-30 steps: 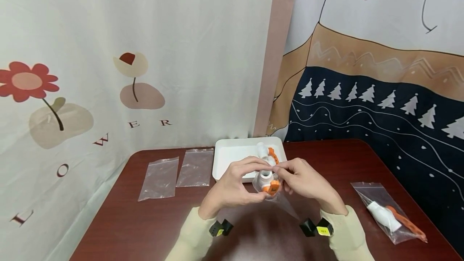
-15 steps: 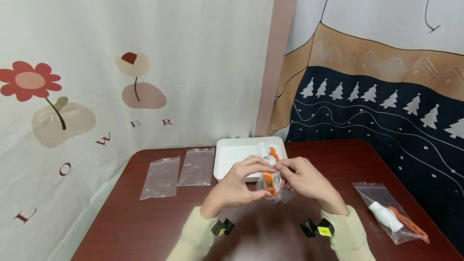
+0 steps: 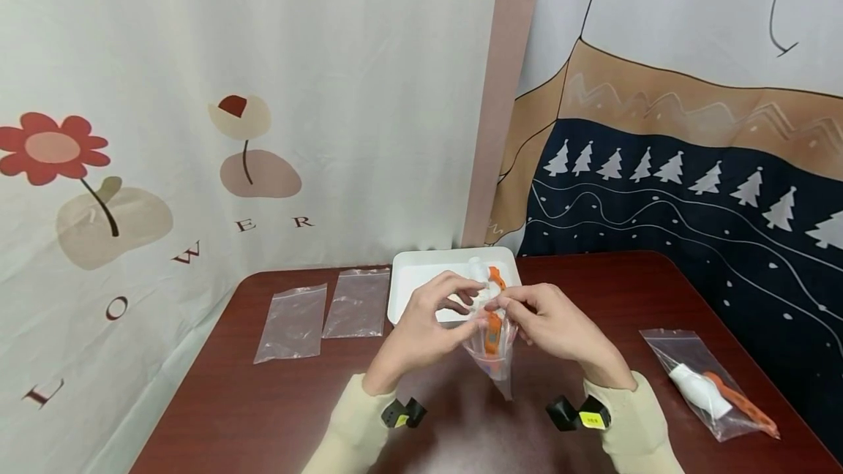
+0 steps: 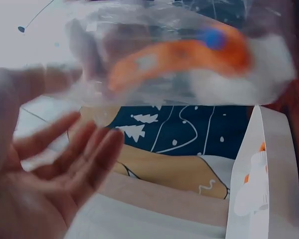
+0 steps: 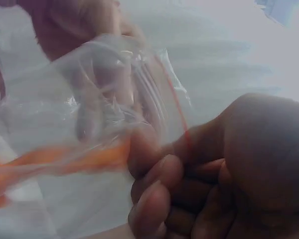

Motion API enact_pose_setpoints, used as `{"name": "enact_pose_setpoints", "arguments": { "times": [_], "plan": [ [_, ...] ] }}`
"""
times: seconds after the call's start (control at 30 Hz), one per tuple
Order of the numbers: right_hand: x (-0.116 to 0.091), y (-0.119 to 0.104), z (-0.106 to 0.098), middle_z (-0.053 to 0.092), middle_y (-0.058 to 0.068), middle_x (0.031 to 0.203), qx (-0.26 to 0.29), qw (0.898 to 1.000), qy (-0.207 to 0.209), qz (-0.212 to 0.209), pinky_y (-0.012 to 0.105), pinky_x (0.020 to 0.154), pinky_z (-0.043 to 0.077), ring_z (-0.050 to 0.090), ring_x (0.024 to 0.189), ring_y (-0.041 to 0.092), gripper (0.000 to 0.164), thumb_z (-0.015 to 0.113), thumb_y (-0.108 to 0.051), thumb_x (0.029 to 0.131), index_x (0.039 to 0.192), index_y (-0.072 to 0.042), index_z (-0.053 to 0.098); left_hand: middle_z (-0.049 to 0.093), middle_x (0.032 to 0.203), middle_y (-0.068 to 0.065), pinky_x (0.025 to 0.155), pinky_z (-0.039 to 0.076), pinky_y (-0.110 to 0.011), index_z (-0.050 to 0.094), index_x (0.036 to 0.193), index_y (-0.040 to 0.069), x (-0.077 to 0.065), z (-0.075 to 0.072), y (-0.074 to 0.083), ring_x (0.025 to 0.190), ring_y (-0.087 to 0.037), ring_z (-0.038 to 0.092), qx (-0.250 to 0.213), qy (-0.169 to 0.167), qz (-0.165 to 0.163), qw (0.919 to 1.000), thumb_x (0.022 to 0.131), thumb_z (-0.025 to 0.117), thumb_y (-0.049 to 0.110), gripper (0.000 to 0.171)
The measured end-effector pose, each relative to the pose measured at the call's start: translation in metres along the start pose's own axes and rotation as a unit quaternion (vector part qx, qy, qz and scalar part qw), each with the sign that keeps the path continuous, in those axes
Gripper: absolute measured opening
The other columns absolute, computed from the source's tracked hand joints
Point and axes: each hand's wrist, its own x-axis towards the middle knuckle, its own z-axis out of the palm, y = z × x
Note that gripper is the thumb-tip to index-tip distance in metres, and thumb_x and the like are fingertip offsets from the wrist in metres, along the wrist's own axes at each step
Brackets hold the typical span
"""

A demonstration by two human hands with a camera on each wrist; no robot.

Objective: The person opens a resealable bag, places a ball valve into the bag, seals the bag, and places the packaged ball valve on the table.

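A clear zip-lock bag (image 3: 503, 375) hangs between the hands in the head view. Inside lie an orange curved piece (image 3: 492, 333) with a small grey window and a blue spot, and a white piece (image 4: 239, 74) whose kind is blurred. My right hand (image 3: 549, 320) pinches the bag near its mouth between thumb and curled fingers. On the other side is my left hand (image 3: 424, 324), thumb at the bag's edge and the other fingers spread and relaxed. Through the film, in the right wrist view, some left fingers (image 5: 87, 107) show blurred.
Behind the hands stands a white tray (image 3: 411, 262) holding white and orange pieces (image 3: 497, 276). Two flat clear zip-lock bags (image 3: 290, 324) lie at the left of the table (image 3: 217, 401). A filled bag (image 3: 707, 386), with a white and an orange piece, lies at the right.
The white round opening seen earlier at the bag's mouth is out of sight. The orange piece now stands upright as the bag hangs down. My left fingers have lifted away from the mouth.
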Motion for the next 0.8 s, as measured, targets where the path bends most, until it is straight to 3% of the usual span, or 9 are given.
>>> {"name": "enact_pose_setpoints", "arguments": {
  "times": [0.1,0.2,0.33,0.5,0.63,0.8],
  "plan": [
    [0.001,-0.001,0.001,0.051,-0.005,0.063,-0.010,0.999,-0.011,-0.028,0.025,0.048,0.046,0.051,0.052,0.008,0.020,0.057,-0.018,0.106,0.106,-0.014,0.077,0.069,0.093,-0.007,0.072,0.061,-0.026,0.072,0.115,0.010,0.000,0.001,0.002,0.081,-0.015,0.067,-0.003,0.025,-0.070,0.9972,0.089,0.079,0.012,0.027],
    [0.002,-0.002,0.002,0.051,-0.007,0.063,-0.014,0.999,-0.017,-0.045,0.024,0.048,0.046,0.050,0.052,0.007,0.019,0.058,-0.021,0.106,0.104,-0.016,0.076,0.068,0.082,-0.003,0.065,0.057,-0.023,0.074,0.104,0.010,-0.001,0.001,0.004,0.071,-0.009,0.062,0.001,0.024,-0.109,0.9938,0.090,0.077,0.014,0.015],
    [0.000,-0.004,0.003,0.050,-0.007,0.063,-0.012,0.998,-0.020,-0.051,0.024,0.048,0.045,0.050,0.051,0.007,0.018,0.058,-0.020,0.105,0.105,-0.018,0.076,0.066,0.074,0.000,0.061,0.055,-0.024,0.075,0.092,0.012,-0.001,0.002,0.006,0.065,-0.004,0.058,0.005,0.004,-0.115,0.9933,0.092,0.074,0.014,0.002],
    [-0.002,-0.004,0.003,0.052,-0.009,0.065,-0.027,0.998,-0.019,-0.048,0.022,0.051,0.044,0.049,0.058,0.006,0.020,0.063,-0.011,0.099,0.112,-0.018,0.077,0.069,0.073,-0.004,0.061,0.058,-0.026,0.074,0.088,0.009,-0.002,0.001,0.008,0.065,-0.003,0.059,0.000,0.002,-0.099,0.9950,0.091,0.071,0.008,0.005],
    [-0.004,-0.005,0.003,0.054,-0.009,0.068,-0.034,0.998,-0.019,-0.048,0.022,0.056,0.045,0.050,0.063,0.006,0.029,0.066,-0.006,0.094,0.119,-0.018,0.073,0.068,0.071,-0.005,0.059,0.055,-0.022,0.071,0.084,0.008,-0.002,-0.003,0.010,0.064,-0.005,0.058,-0.002,0.037,-0.105,0.9938,0.089,0.071,0.002,0.008],
    [-0.005,-0.006,0.001,0.059,-0.008,0.076,-0.037,0.997,-0.018,-0.071,0.022,0.057,0.046,0.052,0.064,0.005,0.036,0.068,-0.002,0.089,0.120,-0.019,0.064,0.065,0.066,-0.001,0.054,0.047,-0.017,0.069,0.079,0.011,-0.002,-0.007,0.011,0.060,-0.005,0.056,-0.002,0.096,-0.142,0.9852,0.083,0.068,-0.002,0.014]
  ]
}}
